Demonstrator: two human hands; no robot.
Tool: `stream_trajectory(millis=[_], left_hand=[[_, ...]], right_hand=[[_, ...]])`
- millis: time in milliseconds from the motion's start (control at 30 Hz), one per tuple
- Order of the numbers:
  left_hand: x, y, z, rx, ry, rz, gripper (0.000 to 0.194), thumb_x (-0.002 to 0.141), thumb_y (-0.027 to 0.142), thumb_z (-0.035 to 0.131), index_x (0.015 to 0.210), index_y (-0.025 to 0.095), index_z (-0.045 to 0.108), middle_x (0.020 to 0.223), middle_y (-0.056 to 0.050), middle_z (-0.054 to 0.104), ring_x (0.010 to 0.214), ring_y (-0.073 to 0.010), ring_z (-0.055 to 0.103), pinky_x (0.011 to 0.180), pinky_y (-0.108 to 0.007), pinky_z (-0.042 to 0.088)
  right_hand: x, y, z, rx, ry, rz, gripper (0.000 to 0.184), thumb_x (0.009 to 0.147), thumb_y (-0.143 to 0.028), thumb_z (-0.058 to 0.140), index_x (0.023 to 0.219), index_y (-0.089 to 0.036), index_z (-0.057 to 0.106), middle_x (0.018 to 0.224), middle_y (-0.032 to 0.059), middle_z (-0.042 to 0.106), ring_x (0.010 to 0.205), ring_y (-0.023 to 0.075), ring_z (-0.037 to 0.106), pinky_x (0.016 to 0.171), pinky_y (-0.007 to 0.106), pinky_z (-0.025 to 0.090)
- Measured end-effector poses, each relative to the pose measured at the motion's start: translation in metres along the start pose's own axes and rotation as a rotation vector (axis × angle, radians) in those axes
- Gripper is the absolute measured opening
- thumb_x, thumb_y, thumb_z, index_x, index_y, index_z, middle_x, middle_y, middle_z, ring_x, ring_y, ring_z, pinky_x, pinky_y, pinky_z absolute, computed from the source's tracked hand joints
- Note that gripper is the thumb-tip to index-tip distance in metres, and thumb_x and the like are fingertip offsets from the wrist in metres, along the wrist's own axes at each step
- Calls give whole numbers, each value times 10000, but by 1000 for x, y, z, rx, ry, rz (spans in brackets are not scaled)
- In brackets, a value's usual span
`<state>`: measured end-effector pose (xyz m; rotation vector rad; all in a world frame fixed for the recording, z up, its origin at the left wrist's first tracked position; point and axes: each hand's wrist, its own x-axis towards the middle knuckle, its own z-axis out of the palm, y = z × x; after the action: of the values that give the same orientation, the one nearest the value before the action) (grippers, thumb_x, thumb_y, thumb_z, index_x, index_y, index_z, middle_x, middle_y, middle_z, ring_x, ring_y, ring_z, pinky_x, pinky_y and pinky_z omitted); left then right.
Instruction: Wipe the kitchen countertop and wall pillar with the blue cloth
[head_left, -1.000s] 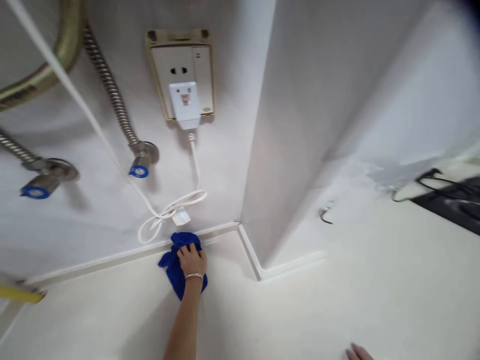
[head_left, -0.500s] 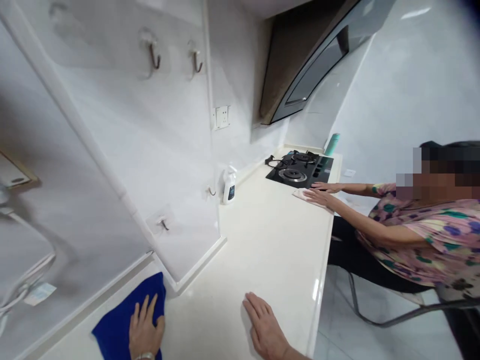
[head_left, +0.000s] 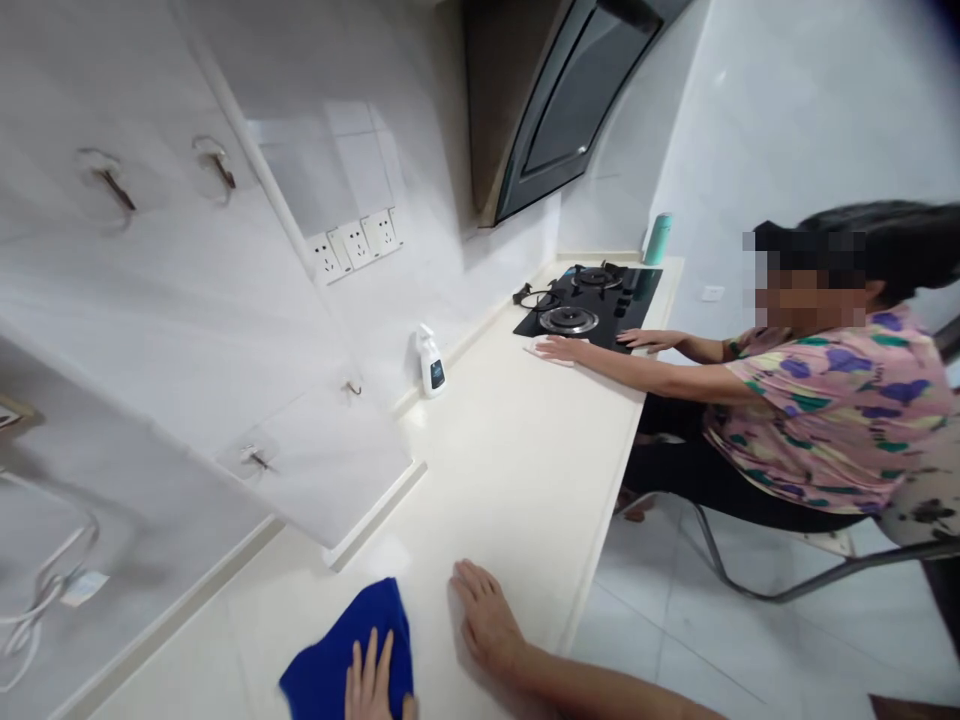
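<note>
My left hand (head_left: pixel 373 680) lies flat on a blue cloth (head_left: pixel 330 650), its fingers spread, pressing it against the pale countertop (head_left: pixel 517 430). The lower frame edge cuts off part of that hand and cloth. To the right, my right hand (head_left: pixel 484 615) rests palm down on the bare countertop, fingers stretched out and nothing held. A white spray bottle (head_left: pixel 430 365) stands upright against the wall, beyond both hands.
A co-worker (head_left: pixel 832 410) sits at the right, one hand on a pale cloth (head_left: pixel 551 350) beside the black gas stove (head_left: pixel 570 312). Behind the stove stands a teal cylinder (head_left: pixel 658 240). A range hood (head_left: pixel 570 110) overhangs it; a wall corner (head_left: pixel 375 515) juts out at left.
My left hand and the blue cloth have moved right along the counter, closer to my right hand. The co-worker's hand has slid the pale cloth toward the wall. The view has shifted.
</note>
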<state>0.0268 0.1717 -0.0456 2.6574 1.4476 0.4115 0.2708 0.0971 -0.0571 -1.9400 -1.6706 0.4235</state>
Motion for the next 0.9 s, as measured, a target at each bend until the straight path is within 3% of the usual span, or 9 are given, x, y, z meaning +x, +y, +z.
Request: stream_trajectory(millis=[133,267,400,500,567,633,733,900], left_hand=[[1,46,-15,-51,-70,38,647,831,185,445,1467,289,390,1595,-26,380,1528,-267,170,1244,-557,261],[4,71,-25,-77,-115,71,689,785,141,486,1454,286,410,1599,-47,373,1523,-283,194,1225,-579,289],[-14,75,-26,-41,-23,68,749,776,149,514,1494,253,329,1652,-98,229,1533,-302,148,1214,-593,291],[-41,70,-16,30,87,-74,774,802,225,544,1520,275,259,1673,-101,133,1538,-328,101,1204,-623,292],[-59,64,-4,75,145,-197,773,819,282,551,1526,287,239,1669,-114,150,1534,-347,118,1187,-643,312],[-73,59,5,91,152,-240,742,850,302,520,1530,285,225,1650,-130,225,1523,-346,174,1174,-641,337],[-84,51,7,80,111,-192,713,881,222,448,1538,266,175,1614,-130,327,1506,-308,243,1182,-601,358],[-90,24,-13,84,70,-56,799,798,-24,305,1528,265,161,1547,-84,451,1451,-204,358,1175,-473,424]], right_hand=[[-5,2,4,56,185,-39,652,734,-85,434,1384,-108,480,1509,157,431,1441,265,314,1196,512,276],[-9,3,9,59,276,-79,619,748,-77,419,1357,-150,494,1478,136,461,1415,269,352,1158,523,331],[-15,11,17,84,333,-160,560,822,-111,391,1372,-187,467,1463,122,472,1404,264,370,1136,527,355],[-11,17,23,117,373,-137,515,888,-171,356,1395,-219,436,1410,112,518,1347,260,442,1099,527,395],[-1,15,22,136,389,-76,490,922,-223,338,1404,-227,426,1357,115,553,1282,267,499,1049,526,435],[13,5,17,156,362,-42,475,950,-275,327,1413,-230,421,1330,120,568,1240,274,525,1009,514,460],[33,-21,8,153,238,-41,491,966,-331,339,1439,-213,395,1351,132,554,1229,282,522,988,480,466],[45,-51,7,63,-32,-77,478,894,-260,450,1354,-138,491,1233,177,599,1118,297,566,961,457,451]])
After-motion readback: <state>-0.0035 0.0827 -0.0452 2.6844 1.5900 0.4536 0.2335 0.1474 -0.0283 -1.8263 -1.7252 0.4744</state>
